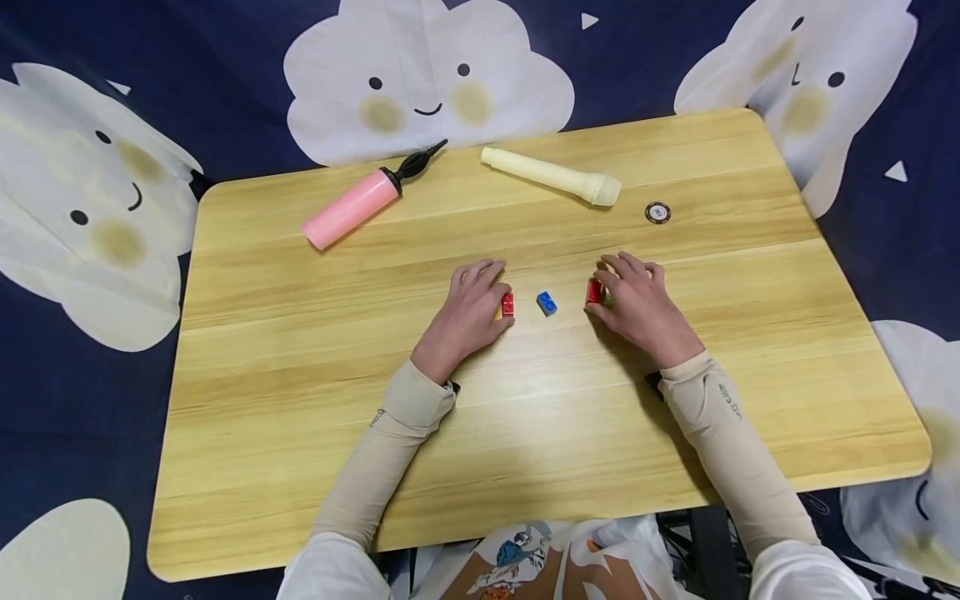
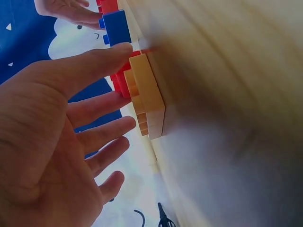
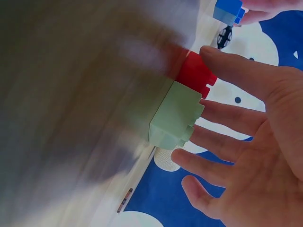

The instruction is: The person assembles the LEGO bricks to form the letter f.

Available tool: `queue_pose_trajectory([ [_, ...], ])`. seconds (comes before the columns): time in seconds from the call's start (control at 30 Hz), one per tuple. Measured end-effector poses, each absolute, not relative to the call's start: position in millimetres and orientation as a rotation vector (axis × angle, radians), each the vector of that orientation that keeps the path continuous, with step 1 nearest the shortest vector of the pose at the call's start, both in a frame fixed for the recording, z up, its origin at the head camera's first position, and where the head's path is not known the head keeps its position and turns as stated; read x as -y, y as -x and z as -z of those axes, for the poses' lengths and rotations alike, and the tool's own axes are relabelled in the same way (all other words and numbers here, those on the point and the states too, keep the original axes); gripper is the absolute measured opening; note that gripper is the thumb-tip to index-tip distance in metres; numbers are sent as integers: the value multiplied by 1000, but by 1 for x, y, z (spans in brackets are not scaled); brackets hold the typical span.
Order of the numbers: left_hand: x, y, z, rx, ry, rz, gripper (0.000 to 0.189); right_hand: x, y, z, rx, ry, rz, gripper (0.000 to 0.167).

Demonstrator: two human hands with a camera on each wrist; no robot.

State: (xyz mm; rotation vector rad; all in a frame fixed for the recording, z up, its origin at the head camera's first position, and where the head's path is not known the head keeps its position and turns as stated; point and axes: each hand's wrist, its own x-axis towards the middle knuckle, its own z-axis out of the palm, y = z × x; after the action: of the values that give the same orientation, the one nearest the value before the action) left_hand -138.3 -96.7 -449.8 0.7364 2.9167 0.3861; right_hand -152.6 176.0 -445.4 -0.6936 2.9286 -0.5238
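My left hand (image 1: 467, 315) is at the middle of the table, thumb and index finger pinching the ends of a red toy brick (image 1: 508, 305). Against that brick, under the palm side, stands an orange brick (image 2: 150, 90). My right hand (image 1: 643, 310) pinches another red brick (image 3: 195, 74) between thumb and index finger. A pale green brick (image 3: 175, 113) sits beside it, mostly hidden by the hand from above. Between the two hands a small blue brick (image 1: 547, 303) lies on the table, touched by neither. The other fingers of both hands are spread and loosely bent.
Toward the back of the wooden table (image 1: 300, 433) lie a pink hand pump (image 1: 351, 210) with a black nozzle and a cream microphone-shaped stick (image 1: 551, 175). A round black-and-white chip (image 1: 657, 212) lies behind my right hand. Dark blue cloth with clouds surrounds the table.
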Motion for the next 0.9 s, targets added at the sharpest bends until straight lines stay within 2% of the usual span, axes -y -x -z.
queue_pose_trajectory([
  [0.2,96,138,448,-2919,-743,-403,26,-176,152,445,-2945,703,536,30],
  [0.5,93,135,445,-2930,-782,-426,27,-177,148,440,-2945,715,532,39],
  [0.9,81,110,432,-2947,-949,-386,30,-174,122,415,-2855,833,684,40],
])
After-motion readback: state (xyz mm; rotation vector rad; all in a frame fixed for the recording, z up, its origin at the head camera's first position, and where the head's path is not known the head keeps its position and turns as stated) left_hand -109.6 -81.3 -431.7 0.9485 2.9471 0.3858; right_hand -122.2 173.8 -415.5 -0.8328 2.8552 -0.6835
